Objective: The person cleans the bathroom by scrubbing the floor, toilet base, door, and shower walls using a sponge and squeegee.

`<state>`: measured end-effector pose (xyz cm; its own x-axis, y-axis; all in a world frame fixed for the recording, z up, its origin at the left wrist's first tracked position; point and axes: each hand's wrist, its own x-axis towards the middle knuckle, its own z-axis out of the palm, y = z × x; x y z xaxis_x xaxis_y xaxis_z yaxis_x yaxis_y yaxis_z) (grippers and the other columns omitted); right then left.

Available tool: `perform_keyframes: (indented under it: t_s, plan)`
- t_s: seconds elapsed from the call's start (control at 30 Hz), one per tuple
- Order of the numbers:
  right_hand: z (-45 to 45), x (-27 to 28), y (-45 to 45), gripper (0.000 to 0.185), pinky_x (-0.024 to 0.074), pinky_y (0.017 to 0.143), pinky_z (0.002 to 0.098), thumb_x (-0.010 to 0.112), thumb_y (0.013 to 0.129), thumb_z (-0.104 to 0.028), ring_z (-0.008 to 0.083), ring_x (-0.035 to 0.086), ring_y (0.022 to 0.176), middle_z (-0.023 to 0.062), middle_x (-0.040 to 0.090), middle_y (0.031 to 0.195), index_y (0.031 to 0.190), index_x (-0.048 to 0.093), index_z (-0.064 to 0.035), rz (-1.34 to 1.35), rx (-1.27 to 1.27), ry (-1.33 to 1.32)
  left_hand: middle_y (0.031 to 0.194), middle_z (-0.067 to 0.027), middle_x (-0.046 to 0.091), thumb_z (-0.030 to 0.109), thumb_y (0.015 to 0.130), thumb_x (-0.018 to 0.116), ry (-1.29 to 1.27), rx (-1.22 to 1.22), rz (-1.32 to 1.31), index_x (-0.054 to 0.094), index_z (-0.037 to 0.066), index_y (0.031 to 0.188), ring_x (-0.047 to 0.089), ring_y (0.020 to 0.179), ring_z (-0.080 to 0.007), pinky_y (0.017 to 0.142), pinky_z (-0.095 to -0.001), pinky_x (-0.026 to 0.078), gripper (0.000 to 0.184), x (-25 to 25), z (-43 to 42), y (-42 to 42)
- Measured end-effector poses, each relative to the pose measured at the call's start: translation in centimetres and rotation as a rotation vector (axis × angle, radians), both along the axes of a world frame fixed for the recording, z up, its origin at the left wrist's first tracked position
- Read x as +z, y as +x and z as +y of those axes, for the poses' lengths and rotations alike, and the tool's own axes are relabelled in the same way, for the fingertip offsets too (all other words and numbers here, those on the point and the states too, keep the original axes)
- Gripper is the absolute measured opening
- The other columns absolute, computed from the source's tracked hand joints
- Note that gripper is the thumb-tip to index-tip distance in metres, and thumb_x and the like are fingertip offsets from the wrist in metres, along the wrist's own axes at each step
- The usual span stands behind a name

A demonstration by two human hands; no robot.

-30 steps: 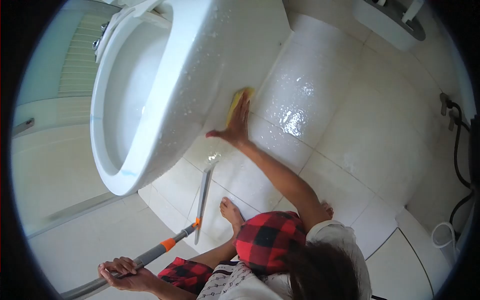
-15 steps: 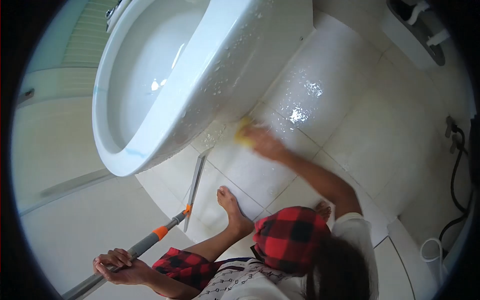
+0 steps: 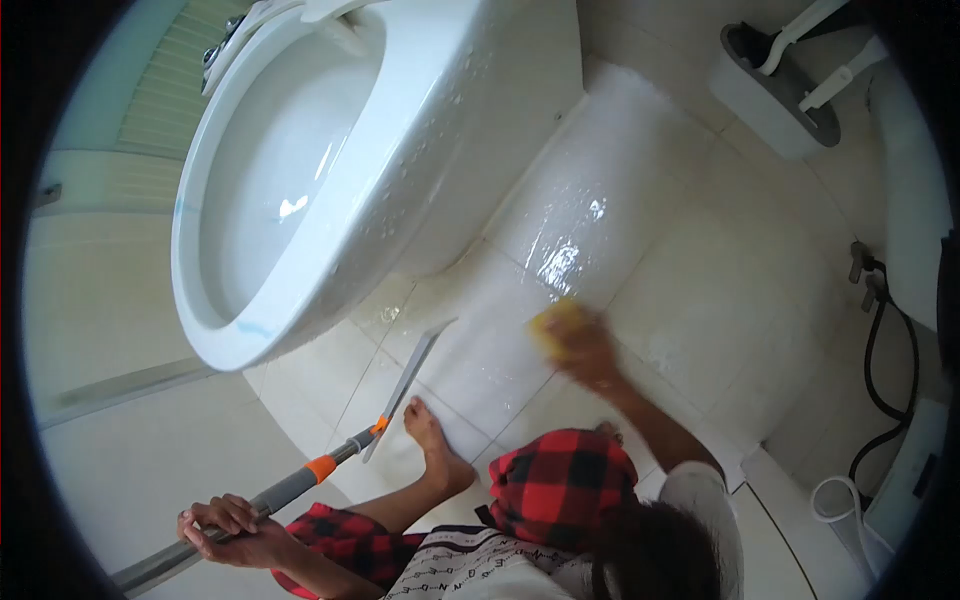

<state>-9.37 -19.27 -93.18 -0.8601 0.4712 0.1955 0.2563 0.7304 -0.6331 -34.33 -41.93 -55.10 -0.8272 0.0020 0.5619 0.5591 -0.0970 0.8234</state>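
Note:
My left hand [image 3: 232,530] is wrapped around the grey pole of a flat mop [image 3: 290,492] with orange joints. Its thin flat head [image 3: 410,388] rests on the tiles, seen edge-on, beside my bare foot [image 3: 437,448]. My right hand [image 3: 590,355], blurred by motion, is closed on a yellow sponge [image 3: 557,328] low over the wet floor tiles [image 3: 540,235]. Whether the sponge touches the tiles I cannot tell. Water drops cover the outer side of a white ceramic fixture [image 3: 385,215] with a wide oval bowl.
A grey and white brush holder [image 3: 775,95] with white-handled brushes stands at the upper right. A black hose [image 3: 872,370] hangs from a valve at the right. At the left is a glass panel [image 3: 110,265].
My right hand has moved the sponge away from the ceramic base, toward my body and to the right. My left hand keeps its grip. The view has shifted slightly.

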Motion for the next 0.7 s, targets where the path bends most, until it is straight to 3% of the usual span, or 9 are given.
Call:
perform_keyframes:
  t_s: [0.03, 0.07, 0.13, 0.2, 0.3, 0.43, 0.6, 0.63, 0.7]
  plan:
    - [3.7, 0.4, 2.8, 0.064, 0.0239, 0.100, 0.0517, 0.062, 0.077, -0.032, 0.0316, 0.034, 0.126, 0.0095, 0.039, 0.137, 0.134, 0.038, -0.0148, -0.233, -0.185, 0.219, 0.053, 0.0016, 0.031, 0.023, 0.089, 0.048, 0.016, -0.015, -0.022, 0.054, 0.003, 0.089, 0.024, 0.037, -0.0055, 0.033, -0.0181, 0.023, 0.021, 0.1, -0.3, 0.0]
    - [9.2, -0.4, 5.7, 0.061, 0.0252, 0.099, 0.0493, 0.059, 0.081, -0.030, 0.0313, 0.036, 0.125, 0.0141, 0.041, 0.134, 0.134, 0.038, -0.0086, -0.068, -0.393, 0.284, 0.053, 0.0013, 0.031, 0.024, 0.089, 0.047, 0.004, -0.014, -0.032, 0.053, 0.003, 0.089, 0.024, 0.037, -0.0059, 0.033, -0.0184, 0.023, 0.022, 0.2, -0.3, 0.0]
    - [19.5, 3.6, 8.9, 0.056, 0.0250, 0.100, 0.0478, 0.053, 0.086, -0.029, 0.0337, 0.037, 0.123, 0.0166, 0.042, 0.133, 0.133, 0.036, -0.0022, -0.188, -0.779, 0.378, 0.052, 0.0009, 0.031, 0.023, 0.090, 0.043, -0.027, -0.068, -0.033, 0.051, 0.004, 0.087, 0.025, 0.035, -0.0061, 0.032, -0.0185, 0.024, 0.020, 0.3, -0.2, -0.3]
    - [27.4, 0.4, 6.9, 0.056, 0.0261, 0.100, 0.0468, 0.052, 0.085, -0.025, 0.0347, 0.037, 0.122, 0.0204, 0.042, 0.131, 0.131, 0.035, 0.0020, -0.247, -1.053, 0.670, 0.053, 0.0006, 0.032, 0.023, 0.091, 0.043, -0.034, -0.200, -0.069, 0.052, 0.004, 0.090, 0.024, 0.037, -0.0064, 0.031, -0.0180, 0.023, 0.021, 0.3, -0.4, -0.1]
    - [24.0, 1.0, -7.8, 0.058, 0.0248, 0.101, 0.0497, 0.055, 0.082, -0.027, 0.0335, 0.036, 0.123, 0.0174, 0.038, 0.134, 0.130, 0.038, -0.0005, -0.080, -0.744, 0.505, 0.053, 0.0001, 0.032, 0.023, 0.091, 0.042, -0.044, -0.377, -0.057, 0.052, 0.006, 0.090, 0.024, 0.037, -0.0069, 0.031, -0.0175, 0.023, 0.020, 0.6, -0.4, -0.3]
    - [21.4, 6.9, -16.0, 0.048, 0.0259, 0.098, 0.0538, 0.061, 0.078, -0.033, 0.0338, 0.039, 0.119, 0.0055, 0.041, 0.133, 0.122, 0.049, -0.0185, 0.055, -0.350, 0.491, 0.055, -0.0003, 0.033, 0.025, 0.091, 0.041, -0.090, -0.192, -0.080, 0.051, 0.007, 0.087, 0.027, 0.039, -0.0073, 0.033, -0.0182, 0.025, 0.021, 1.1, 0.7, 0.6]
    - [29.4, 6.4, -0.8, 0.051, 0.0229, 0.101, 0.0488, 0.055, 0.083, -0.040, 0.0296, 0.040, 0.121, 0.0088, 0.048, 0.129, 0.127, 0.047, -0.0152, -0.268, -0.813, 0.508, 0.059, -0.0002, 0.033, 0.028, 0.089, 0.043, -0.055, -0.192, -0.099, 0.051, 0.006, 0.089, 0.029, 0.042, -0.0077, 0.035, -0.0183, 0.026, 0.024, 0.5, -1.0, -0.5]
    - [28.8, 8.0, 4.8, 0.051, 0.0225, 0.102, 0.0464, 0.052, 0.086, -0.039, 0.0280, 0.039, 0.122, 0.0120, 0.047, 0.129, 0.128, 0.046, -0.0111, -0.206, -0.830, 0.338, 0.059, -0.0002, 0.033, 0.028, 0.089, 0.043, -0.054, -0.204, -0.108, 0.051, 0.006, 0.089, 0.029, 0.042, -0.0077, 0.035, -0.0183, 0.026, 0.024, 0.4, -1.0, -0.6]
    - [26.2, 7.8, 14.9, 0.050, 0.0246, 0.102, 0.0425, 0.048, 0.089, -0.038, 0.0292, 0.035, 0.125, 0.0153, 0.041, 0.134, 0.128, 0.045, -0.0066, -0.062, -0.826, 0.534, 0.060, 0.0000, 0.033, 0.029, 0.089, 0.044, -0.059, -0.157, -0.089, 0.051, 0.005, 0.089, 0.030, 0.042, -0.0079, 0.035, -0.0184, 0.026, 0.025, 0.5, -0.4, -0.1]
